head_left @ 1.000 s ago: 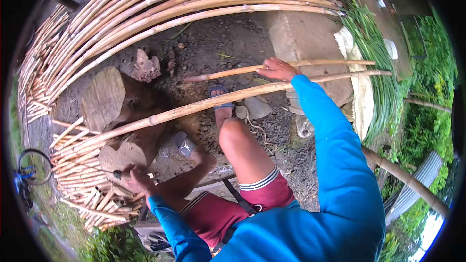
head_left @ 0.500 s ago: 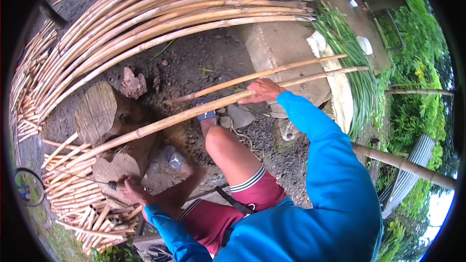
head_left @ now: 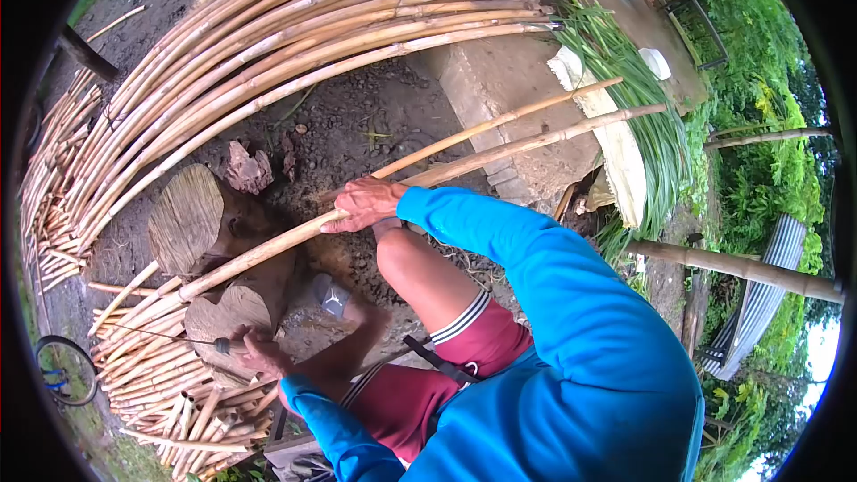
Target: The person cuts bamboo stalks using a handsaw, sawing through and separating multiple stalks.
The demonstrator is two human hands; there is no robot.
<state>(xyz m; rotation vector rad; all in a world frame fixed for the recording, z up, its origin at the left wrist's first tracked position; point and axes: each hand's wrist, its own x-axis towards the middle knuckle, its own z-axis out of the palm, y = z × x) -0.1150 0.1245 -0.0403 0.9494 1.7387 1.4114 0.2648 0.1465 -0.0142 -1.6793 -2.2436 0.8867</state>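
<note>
Dark, gravelly ground (head_left: 357, 116) is seen beyond the hands, with a row of long tan bamboo poles (head_left: 295, 45) laid across its far side. The right hand (head_left: 361, 203) is closed over a long pale bamboo pole (head_left: 268, 250), fingers wrapped on its upper side. From that grip the pole is slanted down-left past a cut brown log (head_left: 192, 219) and out to the right over a rough concrete slab (head_left: 513, 94). A thinner tan bamboo pole (head_left: 500, 120) is seen just beyond it, partly hidden by the right hand. The left hand (head_left: 261, 355) is curled around a thin-shafted tool with a dark knob (head_left: 221, 345), its shaft pointed away to the left, beside a heart-shaped stump top (head_left: 223, 312). Short cut bamboo pieces (head_left: 170, 357) are heaped left of the left hand. Well right of the right hand, long green leaves (head_left: 643, 98) are bunched beside a whitish sack (head_left: 620, 165).
</note>
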